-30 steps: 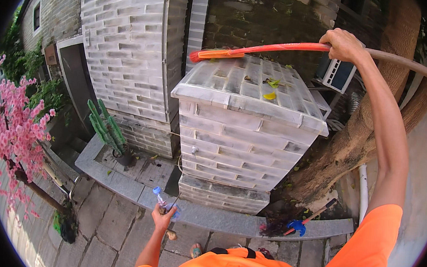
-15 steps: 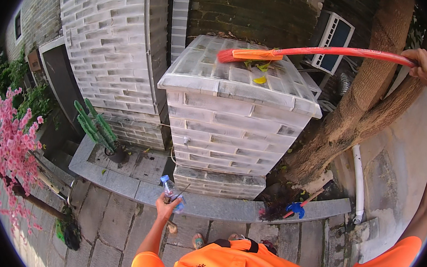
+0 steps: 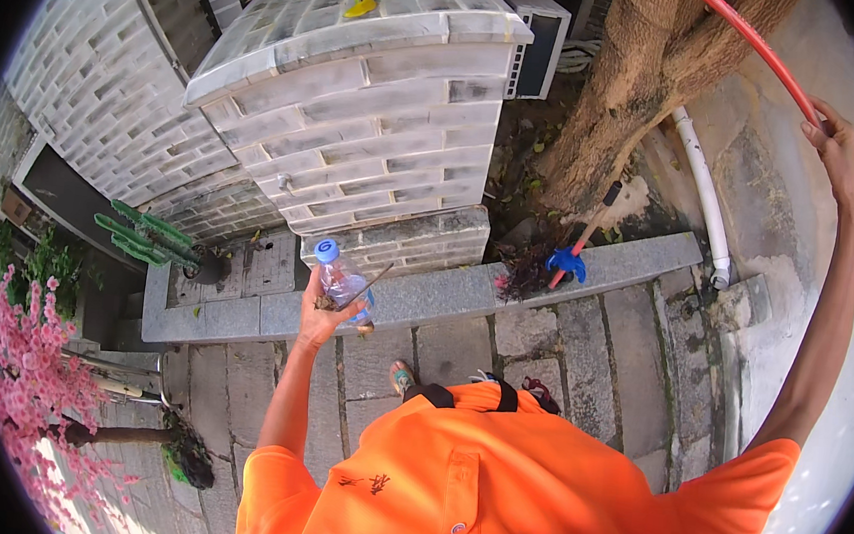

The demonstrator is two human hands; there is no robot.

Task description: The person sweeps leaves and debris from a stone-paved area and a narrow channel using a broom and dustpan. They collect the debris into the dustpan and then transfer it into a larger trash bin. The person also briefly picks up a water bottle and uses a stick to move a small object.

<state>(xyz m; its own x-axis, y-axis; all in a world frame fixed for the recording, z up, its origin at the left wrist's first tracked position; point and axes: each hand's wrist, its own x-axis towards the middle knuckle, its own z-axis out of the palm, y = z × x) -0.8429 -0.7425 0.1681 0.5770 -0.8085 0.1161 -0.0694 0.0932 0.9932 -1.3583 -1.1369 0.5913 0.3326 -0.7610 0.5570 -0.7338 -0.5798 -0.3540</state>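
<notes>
Head view. The left hand point(image 3: 319, 315) is in front of the brick-faced block, above the stone curb. Its fingers are closed around a clear plastic bottle point(image 3: 340, 285) with a blue cap point(image 3: 326, 250); a thin twig point(image 3: 381, 275) projects from the same grip. The right hand point(image 3: 837, 149) is raised at the far right, well apart from the left. Its fingers are closed on a long red pole point(image 3: 762, 48), which leaves the picture at the upper edge; a brownish length continues below the hand, beside the forearm.

Surfaces: The brick-faced block point(image 3: 379, 113) has a projecting top carrying a yellow leaf point(image 3: 362, 6). A small metal fitting point(image 3: 284, 181) is fixed to its front. The grey stone curb point(image 3: 424, 304) runs along its foot. The floor consists of large rectangular stone slabs point(image 3: 455, 358).

Surroundings: Right of the block are a tree trunk point(image 3: 616, 101), a white pipe point(image 3: 699, 183) and a pale wall. A blue object point(image 3: 569, 265) sits against a reddish handle at the curb, beside dark, bushy material point(image 3: 525, 274). To the left are a potted cactus point(image 3: 151, 238) and a pink-blossomed tree point(image 3: 34, 357).
</notes>
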